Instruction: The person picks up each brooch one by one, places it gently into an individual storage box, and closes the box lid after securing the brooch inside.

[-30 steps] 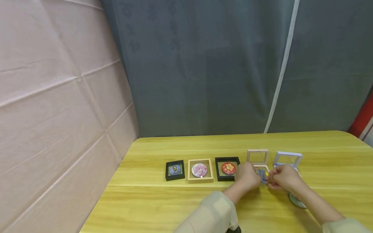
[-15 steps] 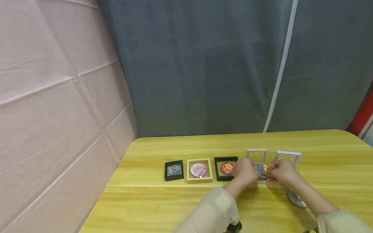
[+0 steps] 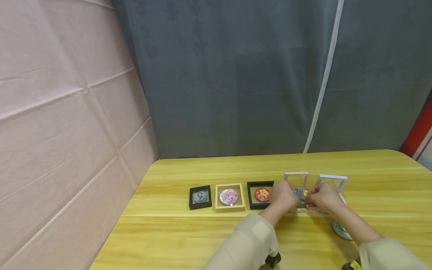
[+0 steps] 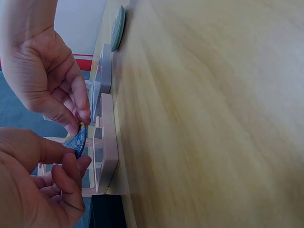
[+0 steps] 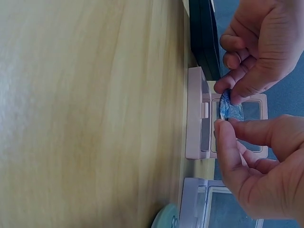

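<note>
A blue badge with a yellow patch [image 3: 299, 194] is held at its edges between both hands, tilted, above the base of an open pale pink display frame [image 4: 110, 142]. My left hand [image 3: 284, 195] pinches its left side with thumb and fingers. On the right side, my right hand [image 3: 325, 198] pinches it the same way. In the right wrist view the badge [image 5: 230, 108] is seen nearly edge-on, apart from the frame base [image 5: 194, 114]. The frame's clear lid stands upright behind it. My hands partly cover the base in the head view.
An open white frame [image 3: 333, 177] stands right of the pink one. A round green badge [image 3: 341, 230] lies nearer, by the right forearm. To the left are a black frame with a red badge [image 3: 262, 194], a tan frame [image 3: 230, 209] and a small black frame [image 3: 200, 207].
Both hands have shifted slightly up with the badge, which has tilted more upright. The front rim of the pink frame's base now shows beneath it.
</note>
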### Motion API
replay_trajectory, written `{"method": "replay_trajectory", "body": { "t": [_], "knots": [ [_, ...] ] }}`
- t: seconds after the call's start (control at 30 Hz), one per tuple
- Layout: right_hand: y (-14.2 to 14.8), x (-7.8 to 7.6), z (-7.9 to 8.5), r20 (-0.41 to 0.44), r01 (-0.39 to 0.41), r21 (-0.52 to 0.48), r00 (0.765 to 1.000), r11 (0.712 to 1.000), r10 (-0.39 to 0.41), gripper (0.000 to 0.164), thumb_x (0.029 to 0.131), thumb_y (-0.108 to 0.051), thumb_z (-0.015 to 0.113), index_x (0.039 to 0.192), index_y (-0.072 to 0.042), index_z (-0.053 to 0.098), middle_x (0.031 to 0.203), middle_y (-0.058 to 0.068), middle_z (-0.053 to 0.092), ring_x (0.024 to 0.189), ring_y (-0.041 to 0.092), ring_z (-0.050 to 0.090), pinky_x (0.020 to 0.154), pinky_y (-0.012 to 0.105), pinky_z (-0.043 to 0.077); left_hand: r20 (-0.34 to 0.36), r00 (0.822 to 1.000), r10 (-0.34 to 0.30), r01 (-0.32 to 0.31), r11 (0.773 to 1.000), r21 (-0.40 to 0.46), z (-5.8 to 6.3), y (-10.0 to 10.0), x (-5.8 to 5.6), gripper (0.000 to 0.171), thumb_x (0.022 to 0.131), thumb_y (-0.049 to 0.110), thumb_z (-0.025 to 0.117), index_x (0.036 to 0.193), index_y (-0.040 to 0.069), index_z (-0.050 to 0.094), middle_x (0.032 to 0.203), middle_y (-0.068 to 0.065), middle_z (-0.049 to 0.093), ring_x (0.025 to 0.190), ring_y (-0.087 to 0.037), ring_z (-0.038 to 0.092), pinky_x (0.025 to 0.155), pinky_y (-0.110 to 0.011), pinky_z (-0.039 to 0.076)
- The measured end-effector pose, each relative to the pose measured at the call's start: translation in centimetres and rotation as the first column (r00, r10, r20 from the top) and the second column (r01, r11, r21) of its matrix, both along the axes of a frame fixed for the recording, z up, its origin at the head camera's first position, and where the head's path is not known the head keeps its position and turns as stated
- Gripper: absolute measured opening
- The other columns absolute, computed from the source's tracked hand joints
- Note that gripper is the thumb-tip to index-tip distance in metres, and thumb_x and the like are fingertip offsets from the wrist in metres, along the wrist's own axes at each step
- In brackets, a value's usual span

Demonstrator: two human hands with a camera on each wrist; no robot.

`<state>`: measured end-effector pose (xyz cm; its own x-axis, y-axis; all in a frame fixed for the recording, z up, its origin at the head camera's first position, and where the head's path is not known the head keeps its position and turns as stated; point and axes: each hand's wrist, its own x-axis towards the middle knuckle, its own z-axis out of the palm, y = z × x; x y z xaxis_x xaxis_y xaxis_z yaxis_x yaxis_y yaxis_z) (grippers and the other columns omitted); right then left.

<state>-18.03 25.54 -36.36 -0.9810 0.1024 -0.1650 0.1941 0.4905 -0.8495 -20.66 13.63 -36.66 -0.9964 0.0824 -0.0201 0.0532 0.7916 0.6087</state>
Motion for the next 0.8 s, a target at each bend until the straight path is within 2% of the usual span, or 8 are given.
{"method": "replay_trajectory", "body": {
  "t": [0.2,0.33,0.43,0.63,0.8],
  "knots": [
    [0.14,-0.07,-0.16,-0.023,-0.005,0.005,1.000,1.000,0.005,0.010,0.080,0.010,0.054,0.084,0.018,0.049,0.068,0.011,0.062,0.053,0.015,0.061,0.053,0.029,0.052,-0.002,1.000,-0.007,0.007,0.998,-0.068,-0.02,0.24,-0.13,0.043,0.067,0.013,0.071,0.048,0.017,0.032,0.047,0.003,0.038,0.043,-0.011,0.031,0.037,-0.025,0.024],
    [0.27,-0.11,-0.41,-0.032,-0.002,0.007,0.999,1.000,0.002,0.008,0.079,0.010,0.052,0.083,0.018,0.049,0.066,0.011,0.061,0.053,0.016,0.062,0.053,0.029,0.052,-0.008,1.000,-0.001,0.000,0.991,-0.132,0.02,0.48,-0.11,0.034,0.066,0.019,0.074,0.051,0.015,0.044,0.055,0.002,0.049,0.049,-0.011,0.042,0.041,-0.026,0.034],
    [0.31,-0.12,-0.54,-0.038,-0.001,0.023,0.999,1.000,0.002,0.007,0.080,0.009,0.051,0.081,0.016,0.050,0.065,0.011,0.061,0.052,0.017,0.062,0.052,0.029,0.052,-0.009,1.000,0.003,-0.004,0.988,-0.157,0.02,0.61,-0.13,0.026,0.066,0.022,0.076,0.056,0.014,0.052,0.059,0.001,0.052,0.052,-0.012,0.046,0.043,-0.026,0.038],
    [0.22,-0.05,-0.64,-0.040,-0.002,0.092,0.999,0.996,0.006,0.008,0.081,0.005,0.053,0.075,0.010,0.051,0.066,0.010,0.060,0.053,0.016,0.062,0.052,0.027,0.052,-0.029,1.000,-0.004,-0.001,0.983,-0.185,-0.32,0.67,-0.28,0.021,0.064,0.024,0.077,0.062,0.012,0.060,0.062,0.000,0.054,0.053,-0.012,0.048,0.045,-0.026,0.039],
    [0.19,0.01,-0.59,-0.038,-0.005,0.135,0.999,0.991,0.010,0.007,0.079,0.005,0.056,0.076,0.010,0.053,0.066,0.010,0.060,0.053,0.015,0.062,0.052,0.026,0.051,-0.050,0.999,-0.019,0.008,0.977,-0.213,-0.49,0.72,-0.36,0.022,0.064,0.026,0.077,0.062,0.012,0.060,0.061,0.000,0.054,0.053,-0.012,0.048,0.045,-0.026,0.039]
  ]
}}
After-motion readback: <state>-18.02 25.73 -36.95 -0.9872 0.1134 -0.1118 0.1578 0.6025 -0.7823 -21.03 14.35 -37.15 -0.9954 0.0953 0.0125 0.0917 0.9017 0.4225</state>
